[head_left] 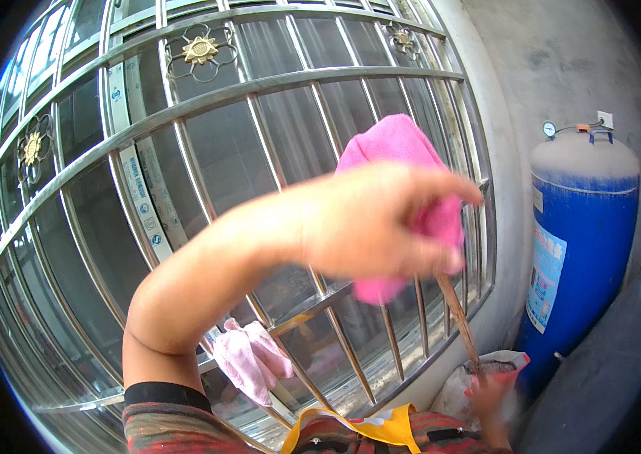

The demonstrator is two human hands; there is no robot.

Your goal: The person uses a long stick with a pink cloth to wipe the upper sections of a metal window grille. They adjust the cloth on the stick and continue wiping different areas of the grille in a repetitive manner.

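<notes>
My left hand (404, 219) is blurred across a bright pink cloth (385, 138) that hangs at the top of a wooden stick (453, 306) in front of the window bars. Its index finger and thumb are apart; whether it grips the cloth is unclear. My right hand (491, 397), low at the right and also blurred, is closed on the stick. A pale pink cloth (248, 356) hangs over a lower bar, below my left forearm.
A steel window grille (127, 132) with gold flower ornaments fills the left and middle. At the right, a blue pressure tank (585, 234) with a gauge stands by a grey wall (540, 68). A white sack (453, 393) sits at its base.
</notes>
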